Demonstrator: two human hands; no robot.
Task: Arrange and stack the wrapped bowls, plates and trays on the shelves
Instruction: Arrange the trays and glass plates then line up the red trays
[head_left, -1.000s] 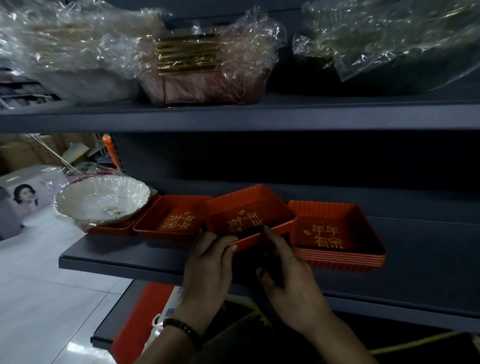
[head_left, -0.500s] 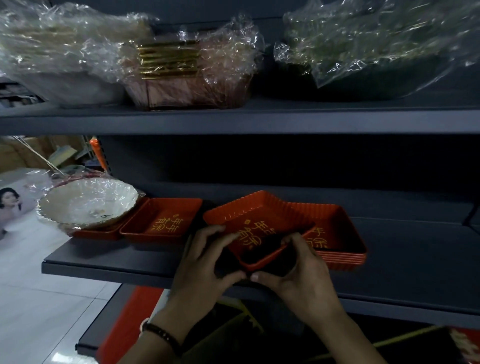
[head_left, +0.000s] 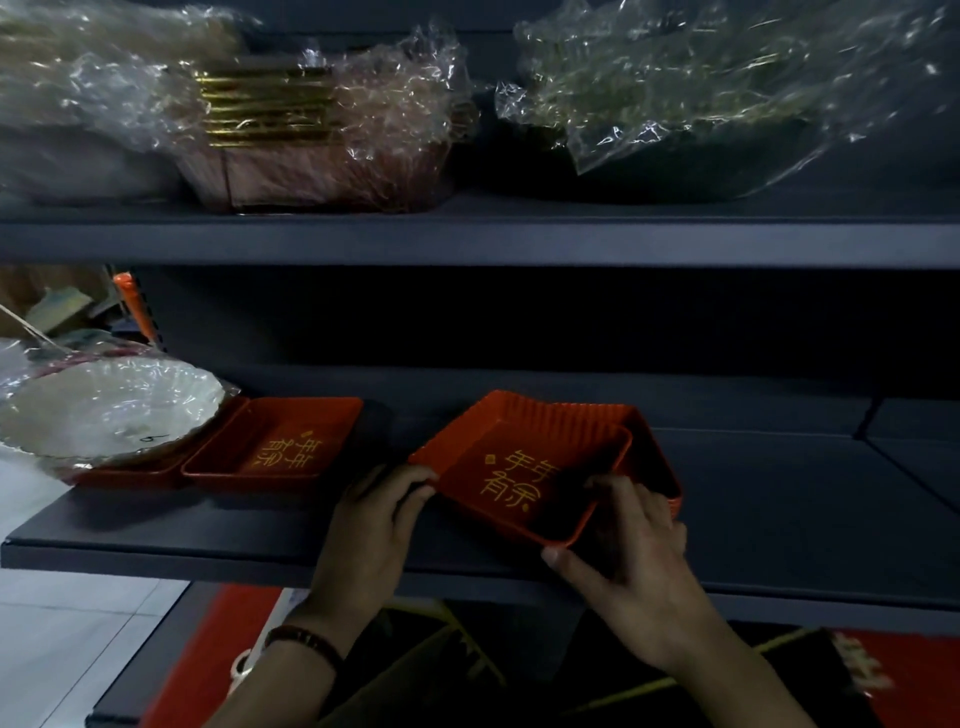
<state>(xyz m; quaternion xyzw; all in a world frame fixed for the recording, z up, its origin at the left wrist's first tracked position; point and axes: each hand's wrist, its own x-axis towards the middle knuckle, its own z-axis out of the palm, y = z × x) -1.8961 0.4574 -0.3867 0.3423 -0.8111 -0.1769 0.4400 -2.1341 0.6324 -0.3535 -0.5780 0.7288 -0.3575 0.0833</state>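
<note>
The red tray (head_left: 519, 478), shallow, square, with ribbed walls and gold characters on its floor, is hanging tilted and skewed over the front of the middle shelf (head_left: 208, 525); its far right part is overlapping the stack of matching trays (head_left: 652, 452) just behind it, though whether it is touching that stack is not clear. The left hand (head_left: 374, 519) is gripping the tray's near left edge, fingers curling over the rim; the right hand (head_left: 639, 566) is pinching the near right corner, thumb under the front edge and fingers over the side wall; both hands are clamping the same tray.

The tray is looking like thin moulded plastic; I am judging it light and fairly stiff, slick on its glossy floor, unlikely to break but apt to skid or sit crooked. The rim is offering the best hold, at opposite edges as the hands are doing now, so that it can be squared to the stack and lowered to nest.

Well to the left, a single red tray (head_left: 275, 447) is sitting flat on the same shelf; beside it a wrapped white plate (head_left: 104, 410) with a scalloped edge is resting on more red trays. On the upper shelf (head_left: 467, 239) a wrapped gold-rimmed stack (head_left: 311, 130) is standing between a pale wrapped bundle (head_left: 78, 114) and a dark wrapped bundle (head_left: 701, 104); the film there is looking loose and crinkly.
</note>
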